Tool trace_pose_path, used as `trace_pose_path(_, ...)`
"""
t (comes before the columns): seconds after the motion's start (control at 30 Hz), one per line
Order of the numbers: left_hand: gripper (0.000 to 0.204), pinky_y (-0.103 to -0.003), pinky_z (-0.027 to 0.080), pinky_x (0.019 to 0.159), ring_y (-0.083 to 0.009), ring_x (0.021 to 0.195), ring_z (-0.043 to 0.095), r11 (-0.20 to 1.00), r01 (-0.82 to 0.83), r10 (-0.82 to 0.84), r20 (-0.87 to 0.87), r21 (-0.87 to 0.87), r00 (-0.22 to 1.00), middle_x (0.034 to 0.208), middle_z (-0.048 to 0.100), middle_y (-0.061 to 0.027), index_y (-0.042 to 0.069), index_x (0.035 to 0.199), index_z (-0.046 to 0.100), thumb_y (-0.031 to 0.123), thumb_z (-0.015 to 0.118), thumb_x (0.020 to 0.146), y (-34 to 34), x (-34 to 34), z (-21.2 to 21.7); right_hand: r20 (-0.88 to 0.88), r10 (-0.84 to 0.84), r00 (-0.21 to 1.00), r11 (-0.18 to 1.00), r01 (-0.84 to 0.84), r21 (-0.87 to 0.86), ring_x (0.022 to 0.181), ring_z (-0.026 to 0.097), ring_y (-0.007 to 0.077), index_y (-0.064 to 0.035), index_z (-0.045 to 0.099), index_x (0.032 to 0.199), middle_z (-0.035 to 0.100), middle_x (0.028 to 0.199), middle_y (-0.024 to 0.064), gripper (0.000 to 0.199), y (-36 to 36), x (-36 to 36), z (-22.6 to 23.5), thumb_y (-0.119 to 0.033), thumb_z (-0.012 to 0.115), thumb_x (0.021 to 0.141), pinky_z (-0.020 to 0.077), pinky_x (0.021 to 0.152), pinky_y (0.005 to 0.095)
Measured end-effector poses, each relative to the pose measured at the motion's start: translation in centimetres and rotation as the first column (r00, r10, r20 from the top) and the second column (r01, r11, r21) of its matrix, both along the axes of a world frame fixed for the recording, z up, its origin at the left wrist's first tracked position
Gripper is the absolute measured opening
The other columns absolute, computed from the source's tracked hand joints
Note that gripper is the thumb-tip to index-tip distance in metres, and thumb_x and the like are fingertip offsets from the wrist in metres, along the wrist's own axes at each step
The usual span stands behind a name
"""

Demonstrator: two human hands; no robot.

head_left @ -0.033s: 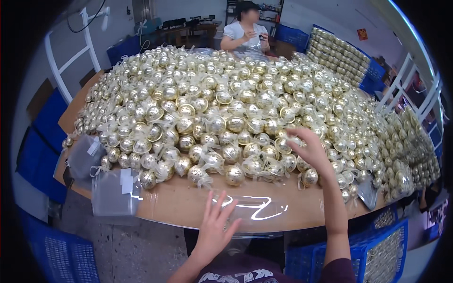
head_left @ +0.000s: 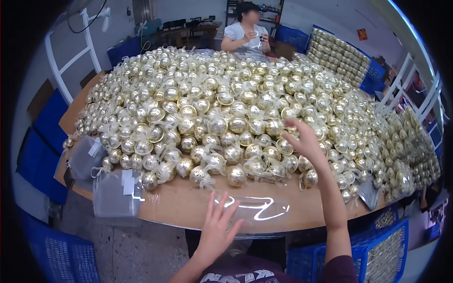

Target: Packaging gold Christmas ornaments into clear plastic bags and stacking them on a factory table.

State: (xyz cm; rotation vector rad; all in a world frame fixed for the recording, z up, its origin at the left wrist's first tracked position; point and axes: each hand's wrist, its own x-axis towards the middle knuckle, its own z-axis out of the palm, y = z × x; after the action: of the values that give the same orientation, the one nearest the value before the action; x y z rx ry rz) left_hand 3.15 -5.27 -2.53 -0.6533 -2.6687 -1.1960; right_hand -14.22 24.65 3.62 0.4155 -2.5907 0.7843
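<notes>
My left hand (head_left: 217, 233) lies with its fingers spread on a clear plastic bag (head_left: 269, 214) that is flat at the table's near edge. Bright glare streaks cross the bag. Over the right middle of a large heap of gold ball ornaments (head_left: 236, 174), my right hand (head_left: 304, 141) reaches out with thumb and fingers apart and bent. A gold ball (head_left: 284, 146) sits right by its thumb; whether they touch I cannot tell. Each ball seems wrapped in pale sheer ribbon or netting, and dark markings show on several.
Stacks of clear bags (head_left: 115, 195) lie at the table's left front, with another bag (head_left: 369, 194) at the right. Blue crates (head_left: 382, 254) stand low on the right; more blue crates (head_left: 61, 250) are on the left. A person (head_left: 247, 33) handles a small dark thing across the table.
My right hand has moved slightly farther over the heap, its fingers a little higher in view. My left hand stays on the bag. The whole view has shifted very slightly.
</notes>
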Motion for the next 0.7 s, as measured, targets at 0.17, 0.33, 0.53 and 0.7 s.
trace_pose_path(0.17, 0.045, -0.050, 0.028, 0.109, -0.0441, 0.138, 0.021, 1.000, 0.006, -0.006, -0.014, 0.003, 1.000, 0.146, 0.034, -0.0174, 0.010, 0.129, 0.054, 0.021, 0.064, 0.087, 0.0, 0.2, -0.1, 0.197, -0.314, 0.929, 0.940, 0.333, -0.073, 0.113, 0.056, 0.0312, 0.0017, 0.046, 0.126, 0.058, 0.119, 0.0217, 0.082, -4.1, -11.0, -0.3, -0.050, 0.076, 0.070, 0.0428, 0.098, 0.0441)
trace_pose_path(0.33, 0.045, -0.050, 0.028, 0.109, -0.0441, 0.138, 0.020, 1.000, 0.020, -0.020, -0.007, 0.012, 1.000, 0.146, 0.034, -0.0174, 0.010, 0.129, 0.054, 0.020, 0.064, 0.086, 0.2, 0.3, -0.3, -0.040, -0.406, 0.913, 0.914, 0.405, -0.032, 0.101, 0.056, 0.0279, 0.0022, 0.049, 0.120, 0.058, 0.113, 0.0159, 0.073, -3.7, -11.8, -2.4, -0.037, 0.079, 0.066, 0.0407, 0.094, 0.0390)
trace_pose_path(0.53, 0.044, -0.049, 0.027, 0.109, -0.0439, 0.138, 0.020, 1.000, 0.015, -0.015, -0.009, -0.023, 1.000, 0.145, 0.035, -0.0176, 0.009, 0.128, 0.055, 0.020, 0.064, 0.087, 0.0, 0.5, -0.2, 0.170, 0.028, 0.985, 0.849, 0.067, -0.524, 0.106, 0.054, 0.0160, -0.0025, 0.049, 0.118, 0.057, 0.107, 0.0070, 0.062, -2.9, 1.9, 1.6, -0.018, 0.083, 0.068, 0.0437, 0.090, 0.0330)
trace_pose_path(0.7, 0.041, -0.048, 0.025, 0.110, -0.0419, 0.139, 0.021, 0.998, -0.022, 0.021, -0.010, -0.051, 1.000, 0.145, 0.036, -0.0179, 0.008, 0.126, 0.056, 0.018, 0.062, 0.087, 0.0, 0.4, 0.1, 0.256, 0.236, 0.937, 0.725, 0.006, -0.688, 0.103, 0.053, 0.0102, -0.0027, 0.049, 0.121, 0.055, 0.104, 0.0011, 0.059, 0.1, 10.1, -1.3, -0.004, 0.079, 0.071, 0.0433, 0.092, 0.0282)
